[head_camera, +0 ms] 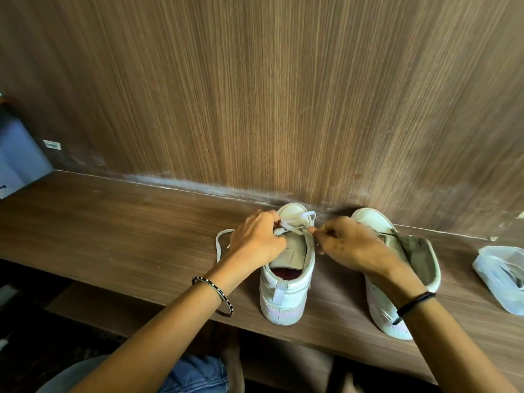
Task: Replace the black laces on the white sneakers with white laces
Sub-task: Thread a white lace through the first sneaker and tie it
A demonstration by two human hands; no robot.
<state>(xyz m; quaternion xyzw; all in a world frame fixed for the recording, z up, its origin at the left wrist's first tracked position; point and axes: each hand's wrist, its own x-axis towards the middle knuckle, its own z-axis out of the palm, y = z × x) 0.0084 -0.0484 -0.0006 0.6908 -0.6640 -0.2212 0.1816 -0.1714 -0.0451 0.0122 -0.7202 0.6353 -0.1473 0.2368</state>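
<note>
From the head view: pinching one strand of the white lace (308, 214) in the left hand (255, 239) and its other tip in the right hand (348, 245), over the sneaker (286, 290) standing on the bench (113, 222), toe to the wall. Best to keep both strands flat and evenly taut and feed the tip squarely through the next eyelet; second sneaker (378, 310), seemingly unlaced, just beside.

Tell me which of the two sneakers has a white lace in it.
The left sneaker: a white lace crosses its front eyelets. The right sneaker shows no lace.
</note>
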